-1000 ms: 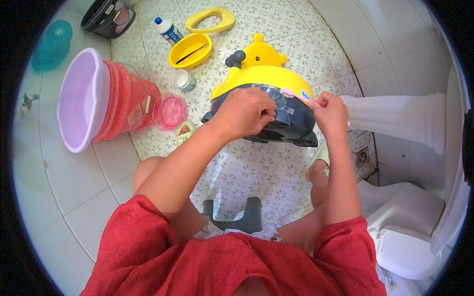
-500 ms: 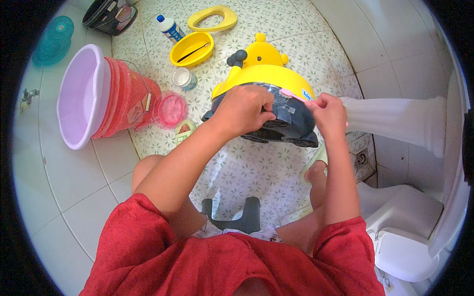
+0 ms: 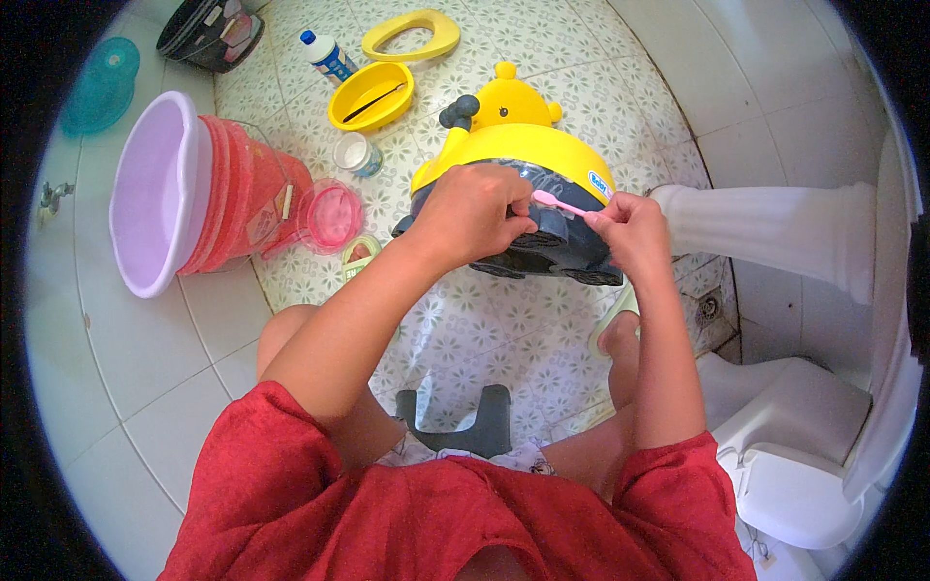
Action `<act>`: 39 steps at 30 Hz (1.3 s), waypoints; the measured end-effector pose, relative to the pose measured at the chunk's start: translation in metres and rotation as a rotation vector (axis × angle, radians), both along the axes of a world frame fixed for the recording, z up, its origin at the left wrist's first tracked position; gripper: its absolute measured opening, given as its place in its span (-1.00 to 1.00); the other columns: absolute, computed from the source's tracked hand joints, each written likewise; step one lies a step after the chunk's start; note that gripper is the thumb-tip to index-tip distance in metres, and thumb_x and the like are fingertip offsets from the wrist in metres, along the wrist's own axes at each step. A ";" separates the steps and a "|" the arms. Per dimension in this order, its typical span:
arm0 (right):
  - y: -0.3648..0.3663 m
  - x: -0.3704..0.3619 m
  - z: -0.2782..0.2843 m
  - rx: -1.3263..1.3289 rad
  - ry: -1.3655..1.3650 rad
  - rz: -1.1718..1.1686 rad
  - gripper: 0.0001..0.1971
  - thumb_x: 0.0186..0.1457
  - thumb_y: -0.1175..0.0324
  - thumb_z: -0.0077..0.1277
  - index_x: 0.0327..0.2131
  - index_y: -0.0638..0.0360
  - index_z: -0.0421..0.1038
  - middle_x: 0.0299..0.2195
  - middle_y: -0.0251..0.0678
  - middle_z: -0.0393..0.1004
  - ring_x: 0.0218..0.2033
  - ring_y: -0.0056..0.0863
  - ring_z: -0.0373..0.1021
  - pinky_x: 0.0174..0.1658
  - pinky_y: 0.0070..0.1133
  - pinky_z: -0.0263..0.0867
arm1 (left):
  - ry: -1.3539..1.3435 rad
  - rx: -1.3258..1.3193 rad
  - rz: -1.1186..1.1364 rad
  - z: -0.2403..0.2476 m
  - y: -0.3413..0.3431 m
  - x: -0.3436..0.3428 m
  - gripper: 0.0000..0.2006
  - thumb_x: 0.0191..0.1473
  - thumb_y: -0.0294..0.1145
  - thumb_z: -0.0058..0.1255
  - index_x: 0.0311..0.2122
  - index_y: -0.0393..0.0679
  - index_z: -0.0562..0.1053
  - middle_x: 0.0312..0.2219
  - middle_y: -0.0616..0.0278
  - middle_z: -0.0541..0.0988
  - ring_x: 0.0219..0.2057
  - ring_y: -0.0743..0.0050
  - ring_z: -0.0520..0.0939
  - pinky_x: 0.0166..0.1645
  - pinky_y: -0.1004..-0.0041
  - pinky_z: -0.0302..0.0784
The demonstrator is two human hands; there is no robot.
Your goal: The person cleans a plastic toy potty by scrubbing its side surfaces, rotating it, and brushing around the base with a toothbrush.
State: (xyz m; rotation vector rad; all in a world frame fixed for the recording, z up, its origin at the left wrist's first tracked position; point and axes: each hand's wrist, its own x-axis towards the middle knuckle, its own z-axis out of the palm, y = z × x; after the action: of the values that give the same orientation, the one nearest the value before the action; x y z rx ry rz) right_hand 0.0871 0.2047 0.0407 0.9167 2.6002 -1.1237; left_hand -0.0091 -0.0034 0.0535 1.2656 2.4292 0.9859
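Observation:
A child's yellow potty (image 3: 516, 145) with an animal-shaped head and dark handles is in front of me, its black lower part (image 3: 557, 257) toward me. My right hand (image 3: 632, 232) pinches a slim pink stick-like tool (image 3: 567, 204) with a wider rounded end, like a toothbrush or small spatula. The wide end points left, over the wet-looking black part. My left hand (image 3: 477, 208) is closed at the left of that part, fingers curled near the tool's wide end. What it grips, if anything, is hidden.
Left stands a red bucket (image 3: 225, 208) tipped beside a lilac basin (image 3: 155, 198) and a pink dipper (image 3: 332, 215). Farther are a white jar (image 3: 358, 155), a yellow bowl (image 3: 397, 102) with a dark brush, a bottle (image 3: 329, 60) and a yellow seat ring (image 3: 426, 21). Right is a white pedestal (image 3: 765, 228).
My right hand has drawn slightly down and left, and the pink tool's wide end has moved left toward my left hand. My left hand stays nearly in place.

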 end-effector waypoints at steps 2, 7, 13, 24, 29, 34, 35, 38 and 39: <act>0.005 -0.001 0.003 0.064 0.028 -0.048 -0.75 -0.14 0.30 0.27 -0.59 0.23 0.42 -0.60 -0.12 0.49 -0.56 -0.25 0.44 -0.44 -0.39 0.29 | -0.001 -0.004 -0.001 0.001 0.000 0.000 -0.79 -0.25 -0.40 0.30 -0.56 -0.14 0.44 -0.46 0.22 0.61 -0.40 0.22 0.63 -0.35 0.35 0.51; 0.008 0.001 -0.009 0.107 0.116 0.000 -0.80 -0.10 0.33 0.22 -0.56 0.21 0.43 -0.59 -0.13 0.49 -0.53 -0.23 0.44 -0.42 -0.38 0.29 | -0.033 -0.013 0.031 0.004 0.005 0.001 -0.79 -0.25 -0.42 0.31 -0.58 -0.15 0.44 -0.46 0.22 0.62 -0.40 0.23 0.63 -0.34 0.37 0.51; 0.014 0.000 -0.011 -0.065 0.022 -0.091 -0.85 -0.08 0.39 0.20 -0.51 0.22 0.45 -0.60 -0.20 0.48 -0.56 -0.36 0.42 -0.42 -0.42 0.28 | -0.020 0.020 0.028 0.003 0.002 0.001 -0.79 -0.26 -0.42 0.31 -0.59 -0.15 0.45 -0.47 0.22 0.62 -0.42 0.22 0.62 -0.34 0.37 0.51; 0.021 0.000 -0.017 -0.128 0.055 -0.154 -0.86 -0.03 0.45 0.16 -0.53 0.26 0.42 -0.63 -0.31 0.41 -0.68 -0.51 0.39 -0.68 -0.53 0.35 | -0.017 0.033 0.031 0.002 0.004 0.000 -0.81 -0.26 -0.44 0.31 -0.57 -0.17 0.47 -0.47 0.22 0.62 -0.43 0.24 0.63 -0.34 0.38 0.51; 0.014 0.002 -0.008 -0.237 -0.034 -0.051 -0.84 -0.01 0.43 0.15 -0.54 0.25 0.38 -0.62 -0.32 0.42 -0.67 -0.55 0.36 -0.68 -0.54 0.32 | -0.034 0.002 0.038 0.003 0.003 0.000 -0.82 -0.26 -0.45 0.31 -0.55 -0.17 0.49 -0.47 0.22 0.62 -0.43 0.26 0.63 -0.34 0.38 0.51; 0.018 0.000 -0.007 0.138 0.063 -0.070 -0.80 -0.05 0.35 0.19 -0.53 0.23 0.40 -0.56 -0.19 0.50 -0.63 -0.37 0.44 -0.54 -0.42 0.32 | -0.051 0.018 0.055 0.002 0.006 0.001 -0.82 -0.26 -0.44 0.31 -0.56 -0.18 0.49 -0.46 0.22 0.62 -0.43 0.26 0.63 -0.34 0.39 0.51; 0.015 -0.001 -0.002 0.030 -0.001 -0.078 -0.80 -0.06 0.33 0.20 -0.53 0.22 0.41 -0.56 -0.17 0.50 -0.59 -0.31 0.45 -0.48 -0.39 0.32 | -0.050 0.015 0.057 0.003 0.004 0.001 -0.82 -0.26 -0.44 0.31 -0.56 -0.18 0.49 -0.46 0.22 0.62 -0.43 0.26 0.63 -0.34 0.39 0.51; 0.009 0.001 -0.005 -0.073 -0.050 -0.012 -0.80 -0.07 0.31 0.21 -0.52 0.21 0.42 -0.56 -0.14 0.50 -0.51 -0.22 0.46 -0.40 -0.35 0.31 | -0.054 -0.010 0.060 0.004 0.002 0.000 -0.82 -0.26 -0.43 0.31 -0.57 -0.18 0.49 -0.46 0.22 0.62 -0.43 0.26 0.63 -0.34 0.39 0.52; 0.008 0.002 -0.006 -0.064 -0.035 0.058 -0.80 -0.07 0.30 0.21 -0.53 0.20 0.42 -0.56 -0.14 0.50 -0.48 -0.19 0.46 -0.37 -0.34 0.30 | -0.055 -0.016 0.062 0.005 0.003 0.000 -0.82 -0.26 -0.43 0.31 -0.57 -0.18 0.49 -0.46 0.21 0.62 -0.43 0.26 0.63 -0.34 0.39 0.51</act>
State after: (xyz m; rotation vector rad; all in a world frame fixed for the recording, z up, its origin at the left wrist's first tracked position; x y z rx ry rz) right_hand 0.0887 0.2129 0.0347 0.8339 2.5303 -1.1580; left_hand -0.0091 -0.0004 0.0581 1.1482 2.4431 1.0015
